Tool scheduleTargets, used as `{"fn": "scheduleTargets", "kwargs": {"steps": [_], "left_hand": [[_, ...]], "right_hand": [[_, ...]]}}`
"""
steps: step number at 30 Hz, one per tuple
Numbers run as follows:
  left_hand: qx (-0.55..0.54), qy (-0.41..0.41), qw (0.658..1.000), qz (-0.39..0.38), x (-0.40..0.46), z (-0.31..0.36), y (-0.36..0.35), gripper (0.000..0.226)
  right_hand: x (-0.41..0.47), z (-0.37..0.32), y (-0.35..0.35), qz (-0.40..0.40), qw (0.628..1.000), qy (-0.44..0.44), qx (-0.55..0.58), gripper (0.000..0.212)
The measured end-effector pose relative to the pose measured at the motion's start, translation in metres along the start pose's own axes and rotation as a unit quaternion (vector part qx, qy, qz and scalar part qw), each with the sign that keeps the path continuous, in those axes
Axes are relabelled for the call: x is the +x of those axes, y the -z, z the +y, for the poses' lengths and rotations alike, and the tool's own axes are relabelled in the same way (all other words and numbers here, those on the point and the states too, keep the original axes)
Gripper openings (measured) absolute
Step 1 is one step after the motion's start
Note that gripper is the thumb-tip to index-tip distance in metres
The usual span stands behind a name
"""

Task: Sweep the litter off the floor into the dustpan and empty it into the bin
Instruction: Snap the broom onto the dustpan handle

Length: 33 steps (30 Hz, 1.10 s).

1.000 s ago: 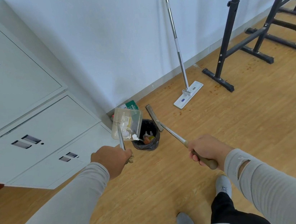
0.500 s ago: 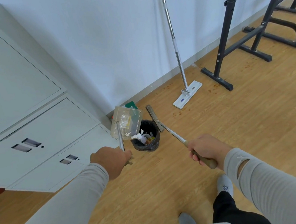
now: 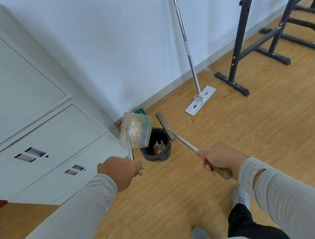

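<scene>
The wood floor (image 3: 236,149) by the wall is bare. The white scraps that hung at the dustpan (image 3: 136,131) lip a second ago now lie in the bin (image 3: 156,155). It looks emptied, tipped at the bin's ten o'clock. The left hand (image 3: 119,171) squeezes its pole, and the right hand (image 3: 221,160) squeezes the broom (image 3: 166,125) at two o'clock.

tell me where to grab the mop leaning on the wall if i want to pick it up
Grip the mop on its bare metal pole, above the flat white head. The pole leans back against the wall, so come from the open floor side and wrap your fingers around it. The head lies flat on the floor, which probably makes it awkward to grip.
</scene>
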<state>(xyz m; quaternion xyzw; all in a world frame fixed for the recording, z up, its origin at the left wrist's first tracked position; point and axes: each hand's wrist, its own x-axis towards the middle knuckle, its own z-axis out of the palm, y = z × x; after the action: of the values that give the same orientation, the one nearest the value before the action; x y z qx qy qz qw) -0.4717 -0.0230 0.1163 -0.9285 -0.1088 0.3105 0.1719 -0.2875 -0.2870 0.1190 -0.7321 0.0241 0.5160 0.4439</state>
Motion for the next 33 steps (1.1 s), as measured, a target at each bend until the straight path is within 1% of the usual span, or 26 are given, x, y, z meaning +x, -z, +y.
{"fn": "scheduleTargets", "kwargs": {"steps": [3,12,17,19,22,24,25,27,28,30,32,33], "left_hand": [[-0.012,0.005,1.0,0.003,0.0,-0.001,-0.001,0.022],[-0.029,-0.003,0.999,-0.023,-0.017,-0.007,0.002,0.038],[-0.031,-0.003,0.999,-0.009,-0.022,-0.009,0.008,0.036],[-0.035,-0.001,0.999,-0.019,-0.025,-0.011,0.009,0.037],[-0.046,0.0,0.999,0.005,-0.03,-0.012,0.014,0.034],[-0.059,0.019,0.997,0.048,-0.036,-0.015,0.023,0.033],[-0.082,0.043,0.993,0.077,-0.041,-0.017,0.03,0.035],[-0.169,0.107,0.971,0.133,-0.051,-0.026,0.044,0.033],[-0.231,0.142,0.95,0.158,-0.056,-0.032,0.051,0.032],[-0.356,0.202,0.891,0.195,-0.067,-0.044,0.066,0.027],[-0.459,0.235,0.828,0.22,-0.075,-0.054,0.081,0.02],[-0.499,0.245,0.8,0.227,-0.078,-0.057,0.087,0.016]], "right_hand": [[-0.001,0.0,-0.001,-0.001,1.0,-0.004,0.007,0.01],[0.002,0.0,-0.004,0.0,1.0,-0.023,0.012,0.01],[0.004,-0.004,-0.006,0.006,1.0,-0.021,0.013,0.012],[0.005,-0.005,-0.007,0.007,1.0,-0.017,0.009,0.015],[0.004,-0.009,-0.007,0.01,1.0,-0.01,0.006,0.019],[-0.001,-0.013,-0.005,0.006,1.0,-0.007,0.008,0.014],[-0.005,-0.017,-0.003,0.002,1.0,-0.006,0.012,0.013],[-0.017,-0.029,0.005,-0.013,0.999,-0.001,0.036,0.012],[-0.024,-0.037,0.011,-0.023,0.998,0.005,0.058,0.013],[-0.039,-0.056,0.029,-0.057,0.993,0.027,0.098,0.018],[-0.054,-0.077,0.045,-0.115,0.985,0.072,0.11,0.023],[-0.059,-0.086,0.051,-0.131,0.98,0.1,0.108,0.023]]}}
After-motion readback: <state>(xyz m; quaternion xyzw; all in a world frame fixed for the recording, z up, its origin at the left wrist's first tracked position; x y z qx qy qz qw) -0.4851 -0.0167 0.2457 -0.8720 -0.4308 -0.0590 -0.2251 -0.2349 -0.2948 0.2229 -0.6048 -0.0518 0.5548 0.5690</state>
